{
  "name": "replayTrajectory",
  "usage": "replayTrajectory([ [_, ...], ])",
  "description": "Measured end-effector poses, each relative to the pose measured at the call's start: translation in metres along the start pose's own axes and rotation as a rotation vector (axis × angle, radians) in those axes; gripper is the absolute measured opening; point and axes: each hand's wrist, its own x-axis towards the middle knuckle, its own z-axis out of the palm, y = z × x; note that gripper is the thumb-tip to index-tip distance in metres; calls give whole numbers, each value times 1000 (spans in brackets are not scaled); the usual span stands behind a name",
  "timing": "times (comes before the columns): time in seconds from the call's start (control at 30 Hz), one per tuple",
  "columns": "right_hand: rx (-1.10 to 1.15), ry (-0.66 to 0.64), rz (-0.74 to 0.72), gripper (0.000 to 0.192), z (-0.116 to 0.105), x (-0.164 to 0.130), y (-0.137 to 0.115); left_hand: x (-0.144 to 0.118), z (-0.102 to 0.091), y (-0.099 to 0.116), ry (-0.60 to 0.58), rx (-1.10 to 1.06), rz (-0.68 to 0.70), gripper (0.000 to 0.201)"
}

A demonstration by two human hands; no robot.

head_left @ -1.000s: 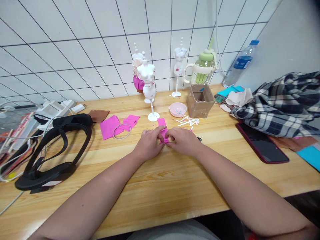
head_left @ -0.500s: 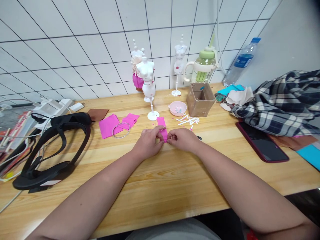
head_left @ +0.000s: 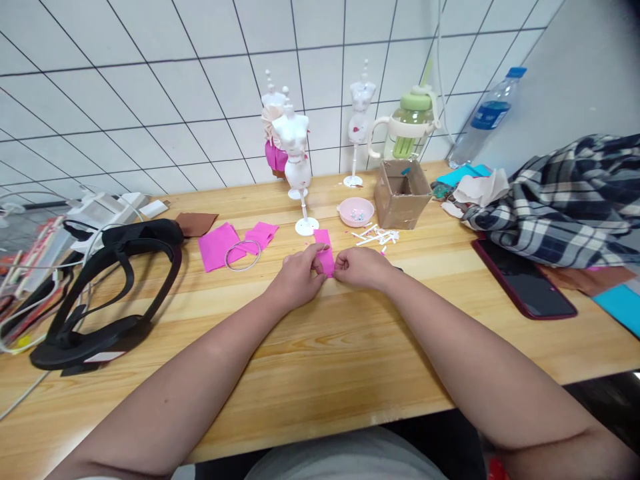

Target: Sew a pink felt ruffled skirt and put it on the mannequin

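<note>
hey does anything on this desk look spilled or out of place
Mostly the white strips: they lie scattered at odd angles beside the pink bowl, not gathered. The plaid cloth also looks untidy, bunched in a heap on the right. The pink fabric strip being handled shows no clear damage.

Can see cloth strip (head_left: 327, 260) between left hand (head_left: 299, 275) and right hand (head_left: 364, 268), nearest mannequin (head_left: 295, 141) behind. See bowl (head_left: 356, 224) left of box (head_left: 400, 211), apparently with beads (head_left: 357, 215) inside.
</note>
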Motion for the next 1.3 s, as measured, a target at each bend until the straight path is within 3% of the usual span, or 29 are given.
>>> replayTrajectory([
  [0.2,-6,12,29,13,1,5,2,1,0,-4,86,146,-99,71],
  [0.3,59,76,30,23,3,4,9,2,1,-7,113,143,-137,82],
  [0.37,133,127,-51,23,4,0,14,3,1,-8,112,117,-160,84],
  [0.43,152,161,-240,16,4,-6,18,3,0,-8,104,97,-175,86],
  [0.5,96,179,-398,15,4,-11,20,3,0,-8,89,92,-184,87],
  [0.57,2,177,-454,17,3,-13,19,2,0,-9,87,93,-183,88],
  [0.67,-103,145,-451,19,2,-12,18,2,0,-12,117,58,-149,90],
  [0.8,-178,134,-447,20,2,-9,15,1,-4,-16,154,-128,49,101],
  [1.03,-174,204,-416,20,7,-9,11,-3,-11,-6,17,88,156,76],
  [1.17,-146,227,-422,18,7,-12,12,-3,-8,-4,61,108,159,60],
  [1.3,-52,258,-403,17,6,-14,12,-3,-6,-5,107,39,125,59],
])
